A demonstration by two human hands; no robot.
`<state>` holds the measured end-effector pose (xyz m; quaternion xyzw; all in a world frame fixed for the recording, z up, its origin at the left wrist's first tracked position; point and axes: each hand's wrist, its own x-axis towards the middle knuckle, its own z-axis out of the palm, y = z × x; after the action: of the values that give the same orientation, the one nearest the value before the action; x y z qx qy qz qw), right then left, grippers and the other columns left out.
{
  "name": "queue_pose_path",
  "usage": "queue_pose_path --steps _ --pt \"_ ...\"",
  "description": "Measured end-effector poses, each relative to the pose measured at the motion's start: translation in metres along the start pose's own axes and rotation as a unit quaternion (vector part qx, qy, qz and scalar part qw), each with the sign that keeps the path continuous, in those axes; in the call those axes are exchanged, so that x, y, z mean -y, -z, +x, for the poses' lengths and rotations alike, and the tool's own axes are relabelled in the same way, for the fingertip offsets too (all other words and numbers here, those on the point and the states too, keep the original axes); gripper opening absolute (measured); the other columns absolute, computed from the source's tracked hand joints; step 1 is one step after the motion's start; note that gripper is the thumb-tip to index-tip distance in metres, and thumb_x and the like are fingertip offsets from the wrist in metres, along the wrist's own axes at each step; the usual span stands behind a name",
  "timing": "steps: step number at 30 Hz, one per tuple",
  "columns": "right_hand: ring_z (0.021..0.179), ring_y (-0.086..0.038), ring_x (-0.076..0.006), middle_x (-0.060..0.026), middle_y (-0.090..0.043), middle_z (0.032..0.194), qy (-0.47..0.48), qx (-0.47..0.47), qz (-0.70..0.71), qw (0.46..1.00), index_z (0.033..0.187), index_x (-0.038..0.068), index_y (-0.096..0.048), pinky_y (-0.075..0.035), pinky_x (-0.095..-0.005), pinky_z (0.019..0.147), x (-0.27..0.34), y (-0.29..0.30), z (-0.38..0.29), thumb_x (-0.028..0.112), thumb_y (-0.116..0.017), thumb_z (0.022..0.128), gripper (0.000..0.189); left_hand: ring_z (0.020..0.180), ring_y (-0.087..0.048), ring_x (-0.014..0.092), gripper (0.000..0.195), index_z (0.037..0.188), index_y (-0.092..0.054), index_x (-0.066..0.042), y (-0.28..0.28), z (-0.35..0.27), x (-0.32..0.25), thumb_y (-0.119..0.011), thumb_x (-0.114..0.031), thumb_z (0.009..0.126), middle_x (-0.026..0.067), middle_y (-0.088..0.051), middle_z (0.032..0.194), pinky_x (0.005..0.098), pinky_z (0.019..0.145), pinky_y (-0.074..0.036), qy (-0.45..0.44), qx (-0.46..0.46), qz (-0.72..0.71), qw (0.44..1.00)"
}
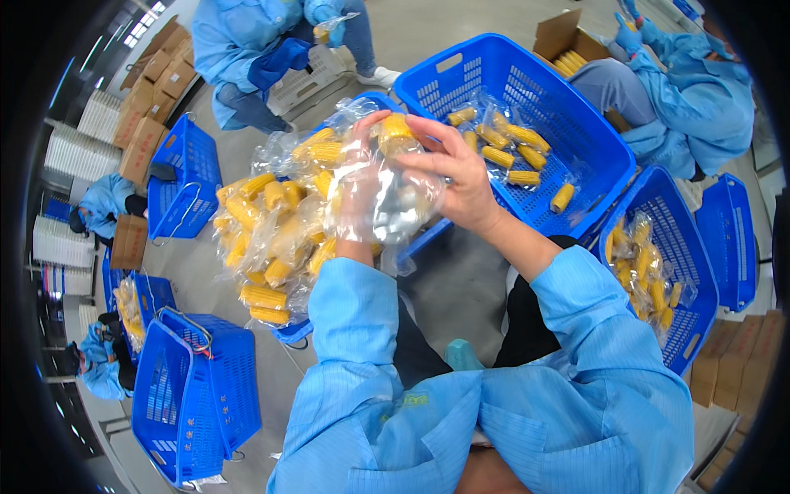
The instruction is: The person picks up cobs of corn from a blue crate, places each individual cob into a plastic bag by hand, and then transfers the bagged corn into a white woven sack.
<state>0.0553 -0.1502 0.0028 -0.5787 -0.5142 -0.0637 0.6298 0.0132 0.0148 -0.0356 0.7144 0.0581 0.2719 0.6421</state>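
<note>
Between my two hands is a clear plastic bag with a yellow corn cob at its far end. My left hand is upright at the bag's left side, partly seen through the shiny film and blurred. The thumb and fingers of my right hand are on the right side of the cob and bag. Below and left of my hands, a heap of bagged corn cobs rises above a blue basket, hiding most of it. Beyond my right hand, a larger blue basket holds several bagged cobs.
To the right stands another blue basket with bagged cobs. Stacked blue baskets are at lower left, cartons behind. A co-worker sits ahead; another sits at upper right beside an open carton of corn.
</note>
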Motion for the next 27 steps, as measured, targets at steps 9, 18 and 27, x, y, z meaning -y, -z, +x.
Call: queue_pose_path --steps 9,18,27 --pt "0.113 -0.049 -0.0343 -0.0183 -0.048 0.128 0.073 -0.02 -0.074 0.994 0.089 0.009 -0.065 -0.044 -0.0375 0.091 -0.002 -0.021 -0.003 -0.004 -0.07 0.065 0.027 0.107 -0.051 0.017 0.046 0.119 -0.049 -0.006 -0.002 -0.009 -0.028 -0.065 -0.001 0.076 0.0092 -0.053 0.113 0.0298 0.089 -0.044 -0.073 -0.058 0.033 0.995" --pt "0.086 -0.058 -0.0247 -0.0099 -0.055 0.096 -0.437 -0.3 0.256 0.808 0.104 0.007 -0.049 -0.057 -0.0385 0.069 -0.105 0.054 0.006 0.015 -0.058 0.089 0.019 0.099 -0.06 0.028 0.046 0.112 -0.06 -0.005 0.018 -0.01 0.009 -0.072 -0.022 0.071 0.0172 -0.062 0.107 0.0341 0.087 -0.046 0.171 0.017 0.266 0.948" --pt "0.111 -0.047 -0.0417 -0.0247 -0.033 0.131 -0.437 -0.39 0.287 0.758 0.141 0.007 -0.014 -0.048 -0.0495 0.087 -0.192 0.143 0.005 0.022 -0.071 0.08 0.084 0.095 -0.062 0.033 0.05 0.107 -0.058 -0.003 0.067 0.001 0.025 -0.073 -0.034 0.071 0.0182 -0.062 0.104 0.0401 0.082 -0.049 0.247 -0.101 0.518 0.812"
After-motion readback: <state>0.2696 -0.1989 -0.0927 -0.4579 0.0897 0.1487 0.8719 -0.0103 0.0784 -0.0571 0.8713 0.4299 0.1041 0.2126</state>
